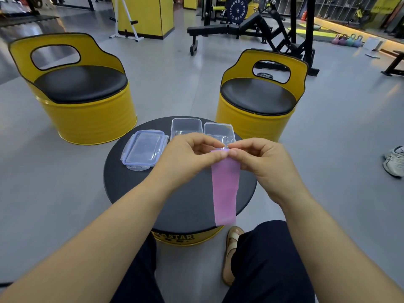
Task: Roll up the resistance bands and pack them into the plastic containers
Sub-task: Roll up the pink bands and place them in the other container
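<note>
Head view: both hands' fingers pinching pink band top.

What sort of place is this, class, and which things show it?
Most likely a gym: a weight bench with a plate marked FITNESS, coloured kettlebells on the floor, and a pink resistance band in the person's hands.

One pink resistance band is in view, pinched at its top edge by two hands: the left hand and the right hand. Two open clear plastic containers stand on one round black table. The lids lie in one stack; their number cannot be told. Two yellow barrel chairs stand beyond. Four kettlebells sit far off.
</note>
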